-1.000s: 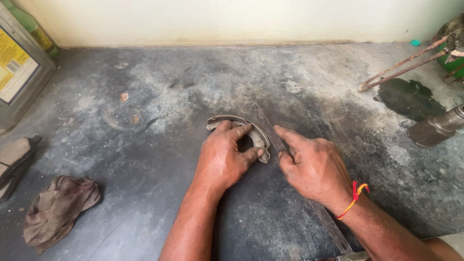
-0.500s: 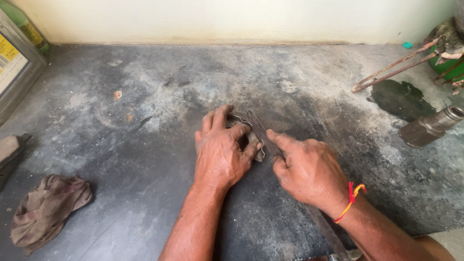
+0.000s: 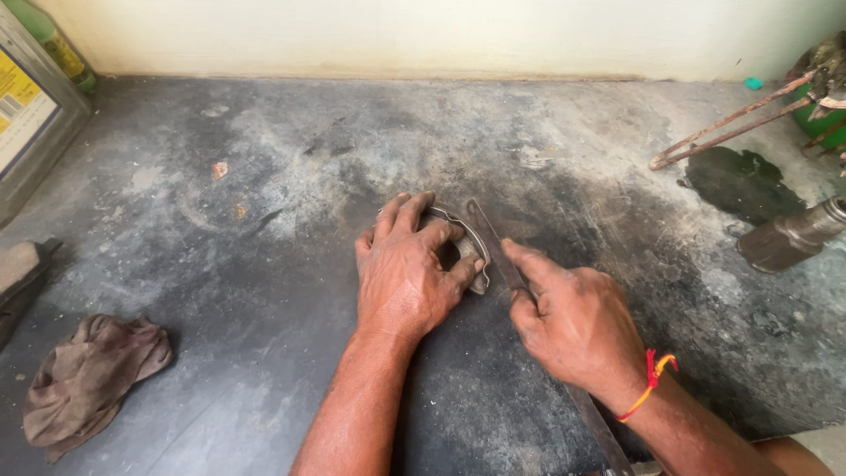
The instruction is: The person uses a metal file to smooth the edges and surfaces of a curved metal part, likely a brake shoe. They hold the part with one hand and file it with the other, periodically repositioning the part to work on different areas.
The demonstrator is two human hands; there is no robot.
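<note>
Hands worked on a grimy dark floor. Left hand lay palm down, fingers clamped over a curved metal shoe, pinning it to the floor near the middle. Right hand, a red thread at its wrist, gripped a long flat metal file, its tip touching the shoe's outer edge. Brown rag lay well apart at the left

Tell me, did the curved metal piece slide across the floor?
No. The curved metal piece lies just as far right of the orange floor spot, under the left hand.
</note>
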